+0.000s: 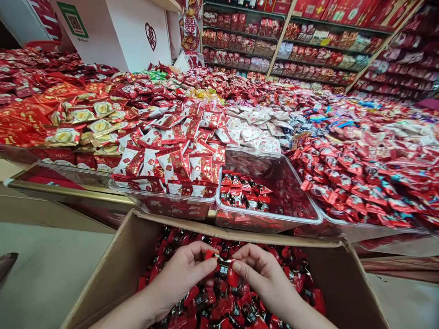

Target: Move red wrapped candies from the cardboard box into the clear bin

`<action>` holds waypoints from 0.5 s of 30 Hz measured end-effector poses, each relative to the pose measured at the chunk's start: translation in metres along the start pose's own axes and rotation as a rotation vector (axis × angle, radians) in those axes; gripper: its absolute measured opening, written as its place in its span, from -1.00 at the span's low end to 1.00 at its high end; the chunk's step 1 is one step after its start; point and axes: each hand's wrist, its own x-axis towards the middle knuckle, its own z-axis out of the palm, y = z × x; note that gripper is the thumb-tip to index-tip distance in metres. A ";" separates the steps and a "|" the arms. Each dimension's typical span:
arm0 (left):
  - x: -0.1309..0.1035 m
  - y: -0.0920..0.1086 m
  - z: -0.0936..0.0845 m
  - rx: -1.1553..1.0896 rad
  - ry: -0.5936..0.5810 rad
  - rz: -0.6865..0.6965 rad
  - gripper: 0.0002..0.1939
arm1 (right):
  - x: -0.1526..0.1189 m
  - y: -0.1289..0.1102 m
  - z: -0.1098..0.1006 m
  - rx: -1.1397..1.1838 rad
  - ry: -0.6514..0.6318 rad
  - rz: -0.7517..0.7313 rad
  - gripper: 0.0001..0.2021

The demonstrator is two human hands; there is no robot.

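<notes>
Between my two hands is a small red and black wrapped candy, held above a cardboard box. My left hand pinches one twisted end of its wrapper between thumb and fingers. The other end is pinched by my right hand. Below them, loose red and black wrapped candies fill the cardboard box. Just beyond the box stands a clear plastic bin, with similar red and black candies grouped at its left side.
Left of that bin, red and white packets are piled high in another bin. Red wrapped sweets heap up on the right. Gold and red packets lie at the left. A white box and stocked shelves stand behind.
</notes>
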 end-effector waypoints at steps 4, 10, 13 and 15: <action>0.000 0.000 -0.002 0.016 0.023 0.011 -0.78 | -0.002 0.001 0.000 0.086 -0.079 0.048 -0.69; 0.000 -0.001 -0.006 0.263 -0.081 0.100 -0.85 | -0.005 0.007 0.001 -0.058 -0.022 -0.071 -0.73; 0.000 -0.005 -0.009 0.327 -0.121 0.057 -0.84 | -0.005 0.010 -0.002 -0.282 0.077 -0.164 -0.74; 0.000 -0.007 -0.009 0.283 -0.183 0.008 -0.80 | -0.007 0.004 -0.006 -0.355 0.073 -0.218 -0.76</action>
